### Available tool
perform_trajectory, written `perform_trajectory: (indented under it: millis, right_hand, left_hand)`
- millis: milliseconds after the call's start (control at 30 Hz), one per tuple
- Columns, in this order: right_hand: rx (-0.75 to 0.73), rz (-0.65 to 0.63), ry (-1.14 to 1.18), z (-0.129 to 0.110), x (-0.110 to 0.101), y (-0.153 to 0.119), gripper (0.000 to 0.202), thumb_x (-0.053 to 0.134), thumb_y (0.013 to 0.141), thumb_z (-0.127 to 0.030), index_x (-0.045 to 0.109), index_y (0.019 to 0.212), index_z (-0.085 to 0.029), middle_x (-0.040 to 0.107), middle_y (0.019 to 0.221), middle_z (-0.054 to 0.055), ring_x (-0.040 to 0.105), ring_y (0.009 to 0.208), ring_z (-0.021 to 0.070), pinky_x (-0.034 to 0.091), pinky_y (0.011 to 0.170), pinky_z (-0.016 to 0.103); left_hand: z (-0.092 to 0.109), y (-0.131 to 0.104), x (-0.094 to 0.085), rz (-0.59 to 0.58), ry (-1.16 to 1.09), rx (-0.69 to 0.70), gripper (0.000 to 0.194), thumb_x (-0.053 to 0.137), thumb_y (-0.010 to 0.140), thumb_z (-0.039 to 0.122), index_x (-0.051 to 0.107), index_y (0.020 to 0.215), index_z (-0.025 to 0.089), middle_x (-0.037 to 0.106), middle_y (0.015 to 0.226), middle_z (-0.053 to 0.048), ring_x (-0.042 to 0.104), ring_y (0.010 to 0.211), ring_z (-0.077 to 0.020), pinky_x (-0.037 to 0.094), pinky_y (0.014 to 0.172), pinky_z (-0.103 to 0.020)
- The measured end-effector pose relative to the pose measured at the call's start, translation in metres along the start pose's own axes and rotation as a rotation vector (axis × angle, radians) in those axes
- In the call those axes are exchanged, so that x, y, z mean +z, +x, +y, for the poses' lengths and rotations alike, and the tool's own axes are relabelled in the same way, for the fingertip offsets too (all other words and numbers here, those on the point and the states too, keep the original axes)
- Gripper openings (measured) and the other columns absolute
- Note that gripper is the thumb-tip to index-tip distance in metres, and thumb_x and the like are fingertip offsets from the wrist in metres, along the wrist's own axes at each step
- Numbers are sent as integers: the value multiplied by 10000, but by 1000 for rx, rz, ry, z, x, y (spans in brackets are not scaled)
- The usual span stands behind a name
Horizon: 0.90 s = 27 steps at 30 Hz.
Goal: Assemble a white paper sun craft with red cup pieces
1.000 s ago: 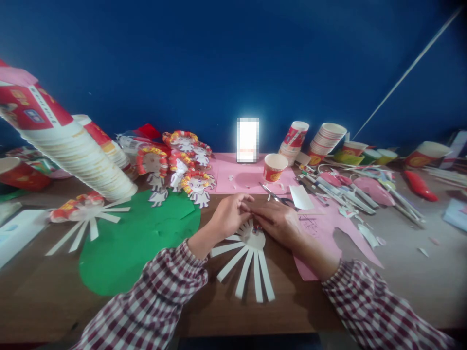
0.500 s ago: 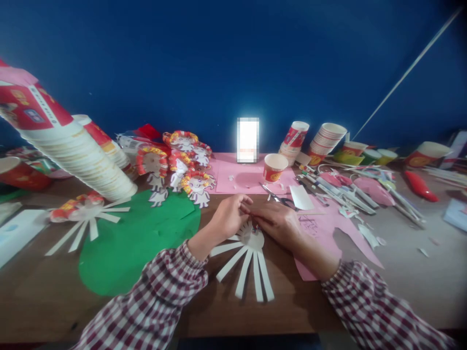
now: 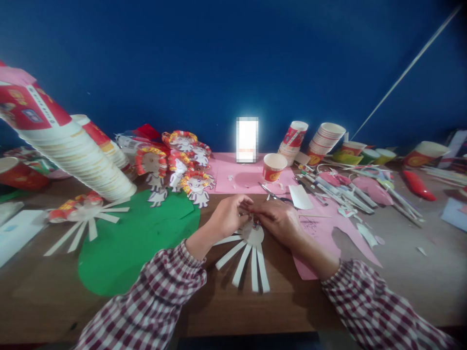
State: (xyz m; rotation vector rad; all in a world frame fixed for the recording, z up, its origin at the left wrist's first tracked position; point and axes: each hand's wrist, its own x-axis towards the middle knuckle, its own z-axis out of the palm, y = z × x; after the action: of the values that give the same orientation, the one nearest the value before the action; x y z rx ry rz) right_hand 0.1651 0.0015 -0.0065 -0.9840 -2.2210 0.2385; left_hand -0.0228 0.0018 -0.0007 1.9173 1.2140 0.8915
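A cut paper cup (image 3: 253,235) with white strips fanned out toward me lies between my hands, over the brown table. My left hand (image 3: 229,214) is at its upper left, fingers curled together against its far edge. From the right, my right hand (image 3: 279,218) pinches at the same far edge, its fingertips meeting those of my left hand. The strips held there are mostly hidden by the fingers. Another cut cup (image 3: 85,212) with spread strips rests at the left, partly over a green paper sheet (image 3: 134,248).
Paper figures with red and yellow curled rims (image 3: 197,187) stand beyond the green sheet. Stacked cups (image 3: 80,155) lean at the left. A single cup (image 3: 274,167), scissors (image 3: 269,191), pink paper (image 3: 321,233), pens (image 3: 341,194) and a red object (image 3: 419,185) lie behind and right.
The cut cup has turned slightly, its near strips shifting left and away from me. My right hand's fingers have closed into a tighter pinch. My left hand has barely moved.
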Motion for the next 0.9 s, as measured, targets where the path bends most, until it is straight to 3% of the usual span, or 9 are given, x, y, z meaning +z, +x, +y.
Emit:
perform_trajectory:
  millis: [233, 900]
  right_hand:
    - [-9, 14, -2, -1, -3, 1, 135, 570, 849, -204, 681, 922, -221, 699, 867, 19, 627, 803, 150, 455, 746, 275]
    - [-37, 16, -77, -4, 0, 1, 205, 557, 851, -188, 682, 1005, -239, 697, 887, 33, 622, 815, 160, 477, 749, 277]
  left_hand:
    - [6, 1, 0, 23, 57, -8, 238, 591, 769, 204, 647, 986, 124, 708, 942, -87, 665, 856, -177, 525, 784, -278]
    - [-1, 1, 2, 22, -81, -38, 317, 616, 744, 175, 586, 1056, 125, 691, 858, -78, 663, 764, -166, 518, 656, -243]
